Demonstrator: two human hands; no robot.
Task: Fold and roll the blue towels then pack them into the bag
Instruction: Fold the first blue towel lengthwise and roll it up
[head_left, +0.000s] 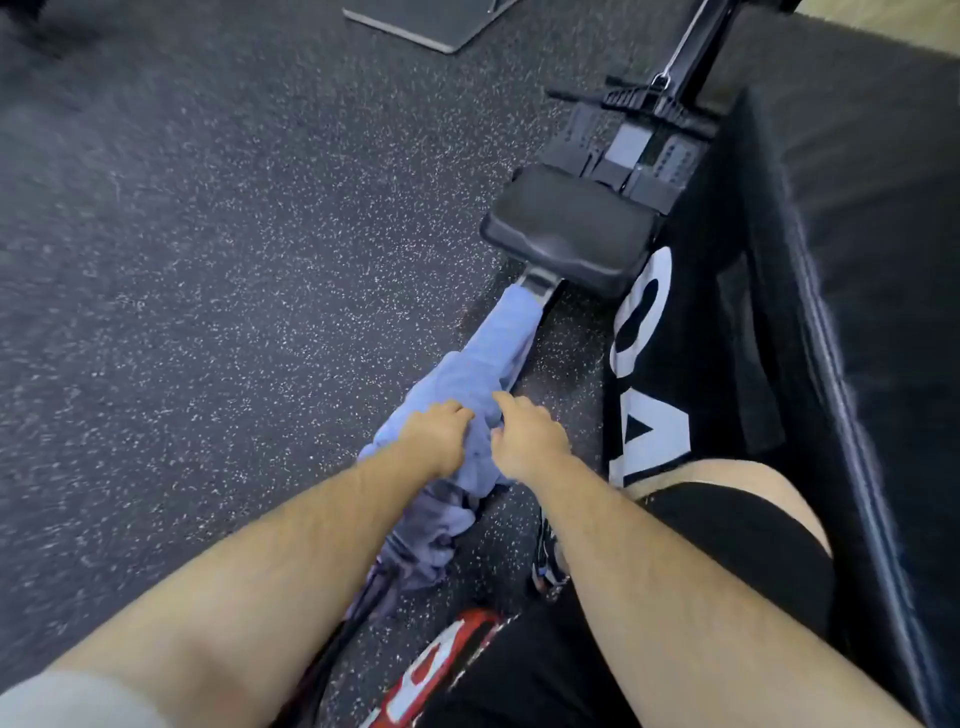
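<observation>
The speckled dark floor (208, 260) is filling the left side of the view, with a flat grey plate (431, 21) lying on it at the top edge. Near the middle, the left hand (439, 434) is pressing down on the blue towel (483, 358), its fingers bending into the cloth and gripping a bunch of it. The towel is lying lengthwise along the rail (540, 283) of a rowing machine, one end reaching up to just below the seat (571, 234) and the crumpled, darker end hanging down toward the person between the two forearms. Just beside the left hand, the right hand (527, 439) is also holding the towel: its forefinger is stretching forward along the cloth while the other fingers are curling round a gathered fold. The two hands are sitting close together but not touching. Beyond the seat, the machine's footrests (623, 145) are running up toward the top of the view. At the bottom, a red and white object (441, 654) is lying on the floor, blurred and hard to identify. To the right, the person's black shorts (727, 545) are showing, and a big black padded box (857, 208) with white letters (644, 312) on its side is standing along the right edge.
</observation>
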